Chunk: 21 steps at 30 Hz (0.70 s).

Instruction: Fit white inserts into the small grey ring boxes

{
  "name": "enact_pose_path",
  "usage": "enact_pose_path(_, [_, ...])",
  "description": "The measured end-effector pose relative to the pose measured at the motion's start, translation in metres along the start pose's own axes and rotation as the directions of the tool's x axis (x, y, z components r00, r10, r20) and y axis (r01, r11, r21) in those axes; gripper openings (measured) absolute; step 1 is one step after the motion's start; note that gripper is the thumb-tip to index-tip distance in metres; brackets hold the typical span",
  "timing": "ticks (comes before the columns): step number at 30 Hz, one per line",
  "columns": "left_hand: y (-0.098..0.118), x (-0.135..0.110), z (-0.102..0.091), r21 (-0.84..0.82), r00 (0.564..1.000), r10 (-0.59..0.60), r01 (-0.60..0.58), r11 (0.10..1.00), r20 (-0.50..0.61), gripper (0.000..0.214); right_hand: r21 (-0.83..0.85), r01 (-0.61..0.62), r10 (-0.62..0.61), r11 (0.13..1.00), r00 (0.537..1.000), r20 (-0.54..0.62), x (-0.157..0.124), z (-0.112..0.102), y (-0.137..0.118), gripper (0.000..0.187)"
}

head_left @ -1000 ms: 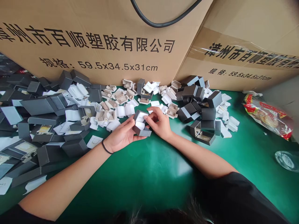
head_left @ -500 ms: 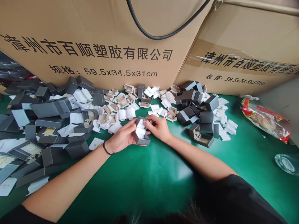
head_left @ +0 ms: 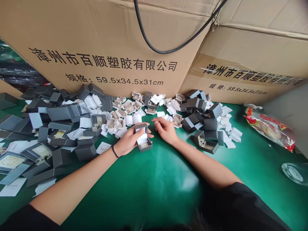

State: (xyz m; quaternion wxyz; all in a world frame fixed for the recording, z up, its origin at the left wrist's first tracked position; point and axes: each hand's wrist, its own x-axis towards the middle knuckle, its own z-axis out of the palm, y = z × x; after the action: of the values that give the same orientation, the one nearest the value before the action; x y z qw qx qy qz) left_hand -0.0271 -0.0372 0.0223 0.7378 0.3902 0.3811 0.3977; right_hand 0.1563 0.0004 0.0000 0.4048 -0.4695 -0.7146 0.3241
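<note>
Two forearms reach up from me over the green table (head_left: 149,192). On the left wrist sits a thin black band (head_left: 115,151).

My left hand (head_left: 130,141) is closed around a small grey box (head_left: 143,138), with the fingers wrapped about its side at 9 o'clock. This box is open, the lid stands up at its far side, and the lining inside is white. It is low over the table, near the middle. I cannot tell if its base touches the cloth.

My right hand (head_left: 166,130) is at 2 o'clock from the box, just beside it and not touching it. It is half open, with the fingers loosely bent and the tips pointing toward 10 o'clock. I see nothing in it.

At 3 o'clock from the right hand lies a second box (head_left: 205,144), also open, alone on the cloth. Just behind it is a right heap (head_left: 204,114) of grey boxes mixed with white pieces. Further toward 3 o'clock lies a red snack bag (head_left: 269,128), and at 4 o'clock, by the edge, a glass (head_left: 295,171).

At 9 o'clock from the left hand spreads a left heap (head_left: 60,128), wider, with many grey boxes and some of them open. At 12 o'clock, between both heaps, lie small beige and white inserts (head_left: 120,118).

Farthest stand two cartons (head_left: 108,38) with printed characters, side by side. A black cable (head_left: 168,50) hangs in a loop over them.
</note>
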Motion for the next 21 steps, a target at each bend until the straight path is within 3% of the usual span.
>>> enact_pose_path(3, [-0.002,0.001,-0.004,0.087,0.996,0.090,-0.091,0.992,0.012,0.036,-0.110,-0.036,0.034,0.993,0.999,-0.020,0.004,-0.001,0.001,0.032])
enact_pose_path(5, [-0.003,0.001,-0.006,0.204,0.986,0.165,-0.163,0.965,0.007,0.037,-0.306,-0.018,0.012,0.952,1.000,-0.022,0.007,-0.007,-0.004,0.032])
enact_pose_path(7, [-0.002,0.000,-0.007,0.361,0.978,0.206,-0.203,0.910,0.031,0.038,-0.564,0.013,0.001,0.825,1.000,0.024,0.010,-0.021,-0.015,0.030])
enact_pose_path(10, [0.000,-0.003,-0.006,0.575,0.972,0.213,-0.232,0.785,0.101,0.035,-0.827,-0.005,0.144,0.562,0.985,0.092,0.015,-0.051,-0.036,0.025])
enact_pose_path(13, [0.002,-0.005,-0.005,0.669,0.958,0.261,-0.270,0.693,0.117,0.029,-0.915,0.016,0.255,0.403,0.958,0.130,0.015,-0.076,-0.045,0.029])
enact_pose_path(15, [0.001,-0.004,-0.006,0.675,0.940,0.335,-0.288,0.679,0.064,0.026,-0.939,0.077,0.276,0.335,0.945,0.176,0.011,-0.083,-0.041,0.026])
enact_pose_path(18, [-0.001,-0.003,-0.007,0.671,0.903,0.427,-0.292,0.682,-0.041,0.028,-0.949,0.153,0.258,0.277,0.939,0.227,0.004,-0.080,-0.028,0.018])
enact_pose_path(21, [-0.002,-0.004,-0.007,0.659,0.899,0.431,-0.278,0.699,-0.078,0.039,-0.946,0.167,0.212,0.277,0.950,0.230,0.001,-0.076,-0.020,0.021])
